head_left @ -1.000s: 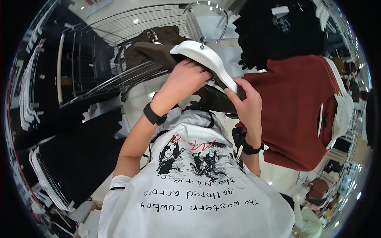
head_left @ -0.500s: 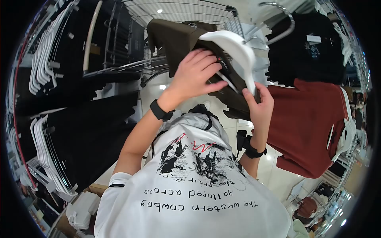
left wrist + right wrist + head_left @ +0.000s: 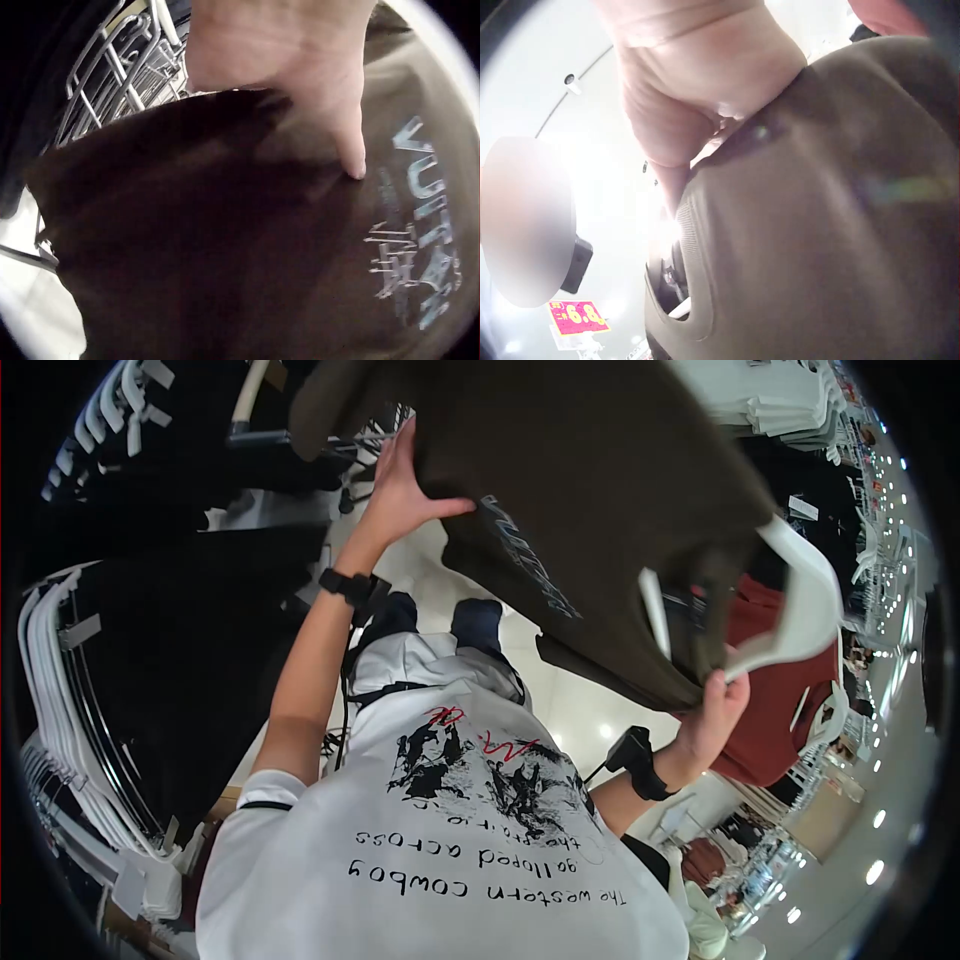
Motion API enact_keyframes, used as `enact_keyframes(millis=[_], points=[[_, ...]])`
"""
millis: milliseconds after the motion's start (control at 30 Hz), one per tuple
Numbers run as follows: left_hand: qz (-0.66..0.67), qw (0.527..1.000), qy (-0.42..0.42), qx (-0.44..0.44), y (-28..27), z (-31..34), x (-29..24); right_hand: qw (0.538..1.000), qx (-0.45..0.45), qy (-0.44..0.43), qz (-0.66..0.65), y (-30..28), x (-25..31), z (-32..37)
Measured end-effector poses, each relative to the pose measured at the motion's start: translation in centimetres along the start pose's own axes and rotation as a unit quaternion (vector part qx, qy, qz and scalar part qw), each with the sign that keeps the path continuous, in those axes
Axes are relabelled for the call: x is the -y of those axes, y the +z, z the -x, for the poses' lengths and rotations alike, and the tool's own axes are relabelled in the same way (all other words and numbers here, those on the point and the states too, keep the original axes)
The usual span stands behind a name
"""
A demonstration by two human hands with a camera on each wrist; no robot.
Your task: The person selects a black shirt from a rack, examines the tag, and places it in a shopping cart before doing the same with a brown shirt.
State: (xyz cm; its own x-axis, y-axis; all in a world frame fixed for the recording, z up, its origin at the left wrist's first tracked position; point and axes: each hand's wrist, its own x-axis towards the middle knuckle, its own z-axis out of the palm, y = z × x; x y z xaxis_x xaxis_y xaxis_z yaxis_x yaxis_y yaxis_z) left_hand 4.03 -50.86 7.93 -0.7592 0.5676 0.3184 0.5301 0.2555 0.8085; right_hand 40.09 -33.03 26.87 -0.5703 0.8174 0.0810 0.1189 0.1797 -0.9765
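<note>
A dark brown T-shirt [image 3: 600, 490] with pale lettering down its chest hangs sideways on a white hanger [image 3: 815, 595]. My right hand [image 3: 715, 715] pinches the hanger and the shirt's shoulder beside the neck opening. In the right wrist view, fabric covers some of that hand's fingers. My left hand [image 3: 405, 495] rests against the shirt, its thumb stretched straight across the front near the lettering. The other fingers of the left hand point away along the cloth; the left wrist view shows them hidden behind it.
Dark garments [image 3: 180, 660] on white hangers fill racks at the left. A rust-red top [image 3: 780, 720] hangs behind the right hand. Wire cart bars [image 3: 135, 75] show beyond the left hand. Stacked white clothes [image 3: 770, 400] lie at the far right.
The shirt has swung round and spread out, its lettered front now showing. My left hand has left the neck opening for the shirt's left side; my right hand has moved right and nearer.
</note>
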Motion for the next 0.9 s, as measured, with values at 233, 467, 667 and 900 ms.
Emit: enact_keyframes(millis=[233,467,667,900], points=[[0.062,0.901,-0.06,0.425,3.7,2.8,4.0,0.959,-0.273,-0.077,-0.032,-7.7,3.5,6.3],[0.238,0.9,-0.132,0.339,5.3,5.5,6.8,0.913,-0.406,-0.044,-0.015,-12.0,2.5,12.0],[0.185,0.913,-0.124,0.343,5.3,5.4,6.8,0.907,-0.421,-0.01,0.027,-11.9,-0.1,12.2],[-0.02,0.927,-0.116,0.357,6.4,11.5,15.6,0.844,-0.507,-0.083,0.152,-17.1,-11.0,11.9]])
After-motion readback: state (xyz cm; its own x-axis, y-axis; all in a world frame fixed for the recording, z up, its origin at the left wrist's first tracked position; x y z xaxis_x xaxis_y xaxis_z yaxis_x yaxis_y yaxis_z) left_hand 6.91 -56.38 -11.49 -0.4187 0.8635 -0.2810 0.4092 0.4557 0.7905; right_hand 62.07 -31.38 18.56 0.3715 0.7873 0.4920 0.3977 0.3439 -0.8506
